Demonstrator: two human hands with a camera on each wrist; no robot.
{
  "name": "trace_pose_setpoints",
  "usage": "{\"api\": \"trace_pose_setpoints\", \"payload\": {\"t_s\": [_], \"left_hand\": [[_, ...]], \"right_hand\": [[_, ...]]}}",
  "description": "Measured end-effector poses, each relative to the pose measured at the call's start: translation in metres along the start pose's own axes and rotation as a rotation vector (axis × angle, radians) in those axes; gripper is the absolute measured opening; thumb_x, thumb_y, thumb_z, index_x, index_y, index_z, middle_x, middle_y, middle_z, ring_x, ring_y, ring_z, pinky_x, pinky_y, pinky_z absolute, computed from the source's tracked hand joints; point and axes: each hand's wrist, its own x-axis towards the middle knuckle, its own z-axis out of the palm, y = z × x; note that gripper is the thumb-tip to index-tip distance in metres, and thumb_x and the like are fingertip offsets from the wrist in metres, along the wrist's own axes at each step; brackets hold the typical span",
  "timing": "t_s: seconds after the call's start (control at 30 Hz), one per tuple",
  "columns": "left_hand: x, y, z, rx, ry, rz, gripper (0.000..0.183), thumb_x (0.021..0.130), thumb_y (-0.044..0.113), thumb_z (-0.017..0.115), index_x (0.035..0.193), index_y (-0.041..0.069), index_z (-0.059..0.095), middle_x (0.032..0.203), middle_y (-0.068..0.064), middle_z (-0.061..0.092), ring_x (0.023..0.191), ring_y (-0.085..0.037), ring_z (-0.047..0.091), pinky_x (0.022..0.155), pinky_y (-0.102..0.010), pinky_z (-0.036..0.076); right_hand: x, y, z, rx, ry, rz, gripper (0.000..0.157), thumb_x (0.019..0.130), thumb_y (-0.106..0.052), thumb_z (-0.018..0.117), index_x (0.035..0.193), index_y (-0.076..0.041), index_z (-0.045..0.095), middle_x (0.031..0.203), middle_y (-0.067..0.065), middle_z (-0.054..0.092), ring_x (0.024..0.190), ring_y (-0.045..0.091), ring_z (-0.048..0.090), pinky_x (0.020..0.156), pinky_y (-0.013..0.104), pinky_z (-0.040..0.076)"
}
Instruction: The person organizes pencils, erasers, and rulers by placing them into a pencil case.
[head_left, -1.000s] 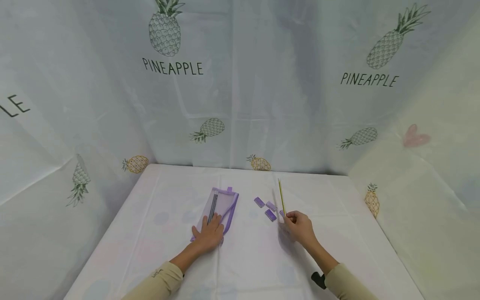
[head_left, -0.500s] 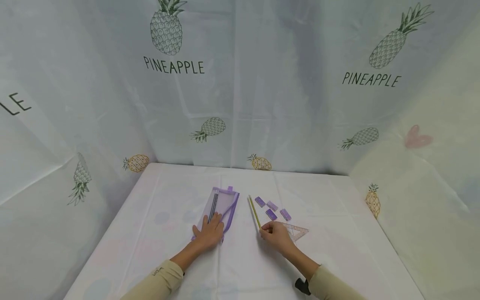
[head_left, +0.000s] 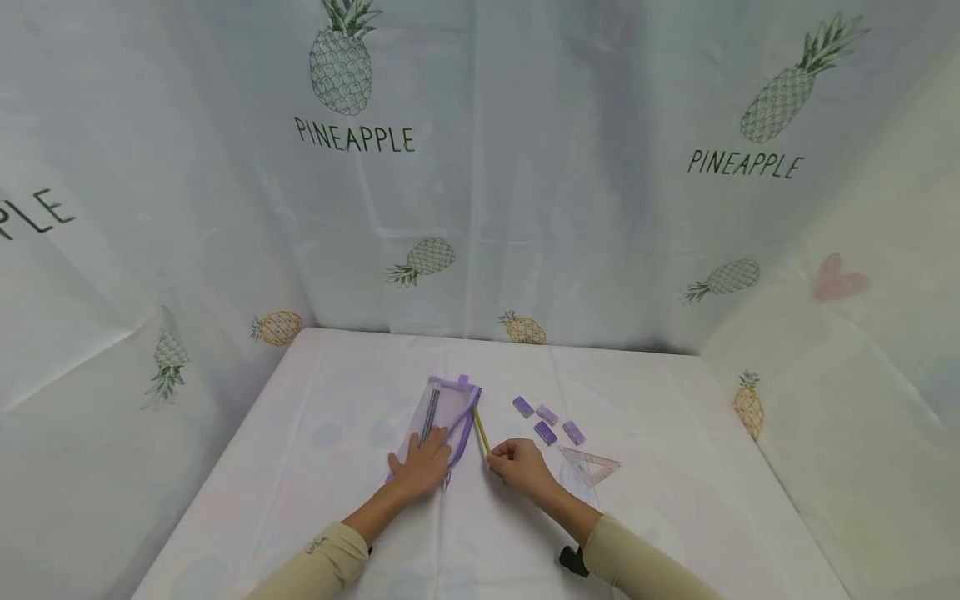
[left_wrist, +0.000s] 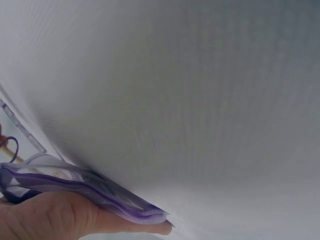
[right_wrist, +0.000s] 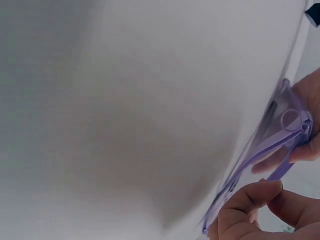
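My left hand [head_left: 423,467] lies spread over the lower part of a purple mesh pencil case [head_left: 456,397], pressing it to the table; its thumb [left_wrist: 125,222] runs along the case in the left wrist view. Dark pencils [head_left: 430,414] show through the mesh. Just to the right, my right hand [head_left: 522,467] pinches a yellow pencil [head_left: 482,432] near its lower end. The pencil's far tip meets the case's zipped right edge in the head view. In the right wrist view, the curled right fingers [right_wrist: 250,197] are close by the case [right_wrist: 270,142]; the pencil is hidden there.
Several purple erasers [head_left: 545,432] lie right of the pencil case. Nearer me is a clear set square [head_left: 602,467]. White pineapple-print curtains [head_left: 555,183] rise behind the table [head_left: 360,367] and at both sides.
My right hand has moved left with the pencil, from beside the erasers to the pencil case's edge, uncovering the set square and one eraser. The left hand has stayed on the case.
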Motion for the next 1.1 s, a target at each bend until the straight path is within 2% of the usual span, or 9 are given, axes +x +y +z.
{"api": "trace_pose_setpoints", "payload": {"t_s": [0.27, 0.47, 0.57, 0.87, 0.97, 1.1], "left_hand": [[-0.003, 0.002, 0.000, 0.006, -0.024, -0.003, 0.054, 0.104, 0.032, 0.027, 0.153, 0.013, 0.038, 0.162, -0.013, 0.029, 0.150, -0.049, 0.010, 0.107, -0.080, -0.006], [-0.004, 0.001, 0.000, 0.012, -0.014, 0.025, 0.052, 0.105, 0.031, 0.026, 0.153, 0.013, 0.037, 0.162, -0.014, 0.029, 0.149, -0.050, 0.010, 0.106, -0.080, -0.006], [-0.003, 0.000, 0.000, 0.016, -0.005, 0.028, 0.053, 0.105, 0.030, 0.026, 0.154, 0.014, 0.036, 0.162, -0.014, 0.028, 0.149, -0.051, 0.009, 0.106, -0.081, -0.007], [0.000, 0.000, 0.000, 0.042, -0.006, 0.029, 0.052, 0.106, 0.033, 0.024, 0.155, 0.018, 0.033, 0.163, -0.012, 0.027, 0.149, -0.051, 0.011, 0.106, -0.081, -0.004], [-0.001, 0.000, 0.000, 0.037, -0.017, 0.038, 0.052, 0.106, 0.033, 0.023, 0.156, 0.018, 0.031, 0.164, -0.011, 0.025, 0.149, -0.052, 0.011, 0.105, -0.082, -0.005], [-0.004, 0.001, -0.001, 0.035, -0.011, 0.050, 0.052, 0.106, 0.032, 0.024, 0.156, 0.016, 0.031, 0.164, -0.011, 0.024, 0.148, -0.052, 0.011, 0.105, -0.082, -0.005]], "right_hand": [[0.012, -0.013, 0.024, 0.085, -0.003, 0.014, 0.016, 0.089, -0.012, 0.069, 0.087, 0.004, 0.071, 0.070, 0.010, 0.070, 0.056, 0.008, 0.056, 0.051, 0.022, 0.048], [0.020, -0.021, 0.038, 0.119, 0.016, 0.036, 0.016, 0.089, -0.011, 0.070, 0.086, 0.005, 0.071, 0.066, 0.003, 0.066, 0.056, 0.006, 0.054, 0.051, 0.021, 0.047], [0.023, -0.025, 0.044, 0.105, 0.025, 0.031, 0.015, 0.087, -0.010, 0.071, 0.085, 0.005, 0.073, 0.066, 0.001, 0.066, 0.056, 0.006, 0.054, 0.051, 0.020, 0.046], [0.026, -0.032, 0.053, -0.006, 0.054, -0.002, 0.015, 0.081, -0.009, 0.072, 0.086, 0.003, 0.077, 0.080, 0.011, 0.075, 0.066, 0.009, 0.061, 0.056, 0.021, 0.050], [0.026, -0.031, 0.054, -0.045, 0.047, -0.015, 0.014, 0.081, -0.010, 0.073, 0.087, 0.002, 0.078, 0.081, 0.011, 0.076, 0.067, 0.009, 0.062, 0.057, 0.021, 0.050], [0.028, -0.027, 0.058, -0.078, 0.032, -0.073, 0.013, 0.080, -0.008, 0.072, 0.085, 0.001, 0.079, 0.075, 0.010, 0.076, 0.062, 0.006, 0.058, 0.054, 0.019, 0.048]]}}
